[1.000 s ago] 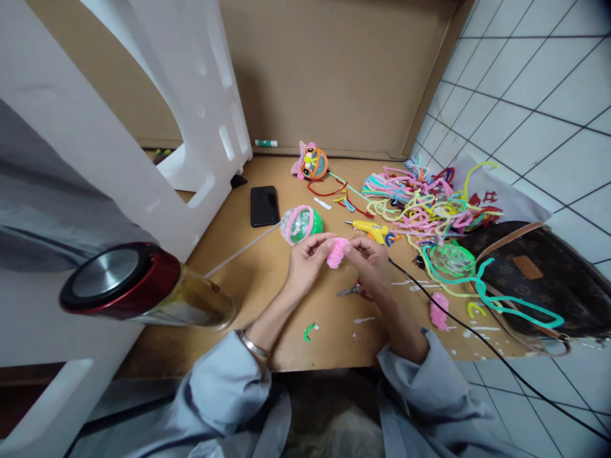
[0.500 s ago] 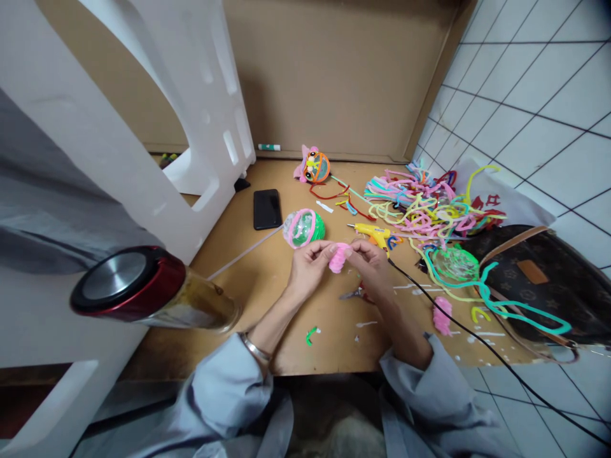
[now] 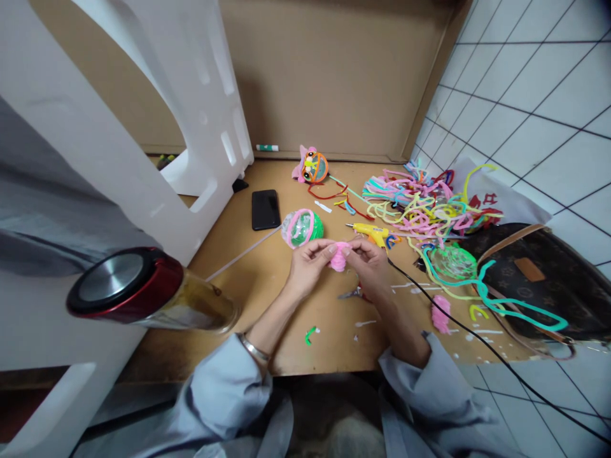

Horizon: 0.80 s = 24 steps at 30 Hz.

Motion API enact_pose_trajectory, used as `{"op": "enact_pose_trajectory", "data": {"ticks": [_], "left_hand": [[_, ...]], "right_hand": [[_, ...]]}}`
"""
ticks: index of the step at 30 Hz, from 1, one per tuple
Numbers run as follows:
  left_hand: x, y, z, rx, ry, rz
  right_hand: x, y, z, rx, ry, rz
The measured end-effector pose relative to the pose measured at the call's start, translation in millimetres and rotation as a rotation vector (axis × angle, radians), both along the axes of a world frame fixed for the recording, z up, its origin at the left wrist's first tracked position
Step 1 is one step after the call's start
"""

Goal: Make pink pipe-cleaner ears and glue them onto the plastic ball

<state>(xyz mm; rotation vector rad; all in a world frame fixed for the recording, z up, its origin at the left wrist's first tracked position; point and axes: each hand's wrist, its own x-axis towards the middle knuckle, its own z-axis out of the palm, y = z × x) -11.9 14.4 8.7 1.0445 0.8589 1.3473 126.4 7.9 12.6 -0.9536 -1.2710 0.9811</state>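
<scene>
A small fuzzy pink piece [image 3: 338, 257] is pinched between both hands above the middle of the table. My left hand [image 3: 308, 264] grips its left side with thumb and fingers; my right hand [image 3: 370, 262] grips its right side. Just behind my left hand sits a clear ball [image 3: 302, 228] with pink and green strips round it. Partly under my right hand lie pliers or cutters [image 3: 353, 293]. A yellow glue gun [image 3: 371, 233] rests behind my right hand. Another fuzzy pink piece [image 3: 440, 313] lies to the right.
A tall red-topped bottle [image 3: 153, 289] stands at the left, near a black phone [image 3: 265, 210]. Behind is a decorated ball [image 3: 315, 166]. Tangled pipe cleaners [image 3: 429, 203] and a brown bag [image 3: 548, 280] fill the right. A black cord [image 3: 458, 327] crosses the table's right side.
The pink piece has turned slightly between my fingers and now hangs more upright. Both hands remain in nearly the same place, and the view has shifted slightly.
</scene>
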Motion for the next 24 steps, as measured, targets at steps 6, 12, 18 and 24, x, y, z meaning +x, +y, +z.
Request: {"op": "enact_pose_trajectory", "data": {"ticks": [6,12,18,24], "left_hand": [[-0.6,-0.7,0.4,0.012,-0.019,0.0],[0.1,-1.1,-1.4,0.074,0.046,0.06],[-14.0,-6.2,6.4,0.367,0.337,0.282],[-48.3,25.4,1.3,0.36,0.237,0.742]], "right_hand": [[-0.4,-1.9,2.4,-0.042,-0.001,0.014],[0.7,-3.0,6.9,-0.129,0.056,0.127],[4.6,3.4,0.7,-0.126,0.098,0.028],[8.0,10.7,-2.9,-0.097,0.261,-0.105]]}}
